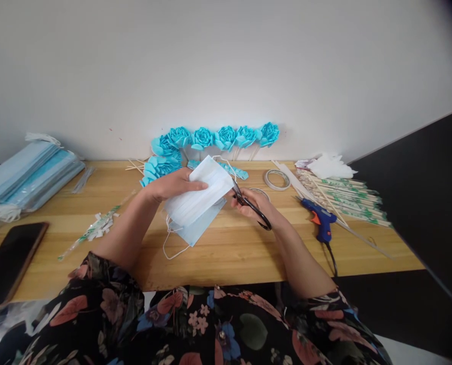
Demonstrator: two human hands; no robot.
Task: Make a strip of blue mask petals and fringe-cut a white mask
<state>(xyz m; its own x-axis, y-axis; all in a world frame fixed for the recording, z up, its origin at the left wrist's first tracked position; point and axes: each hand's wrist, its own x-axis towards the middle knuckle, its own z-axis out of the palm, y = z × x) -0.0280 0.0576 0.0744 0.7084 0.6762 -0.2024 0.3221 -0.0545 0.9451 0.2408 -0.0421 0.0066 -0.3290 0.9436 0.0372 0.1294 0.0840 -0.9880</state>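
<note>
My left hand (179,184) is closed on a face mask (209,190), thumb on its white face, held tilted above the table. Below it shows a second, pale blue mask (195,232) with a white ear loop hanging down; whether it is held or lies on the wood I cannot tell. My right hand (256,204) grips a pair of scissors (262,217) with black handles. Their blades meet the right edge of the upper mask, near its ear loop. Behind my hands, several blue mask-fabric flowers (203,138) on sticks lean along the wall.
Left stand a stack of masks (31,172), a phone (10,263) and white scraps (100,226). At right are a tape roll (277,179), a blue glue gun (322,221) with its cord, and wrapped wooden sticks (351,197). The wooden table (218,271) has its edge near my body.
</note>
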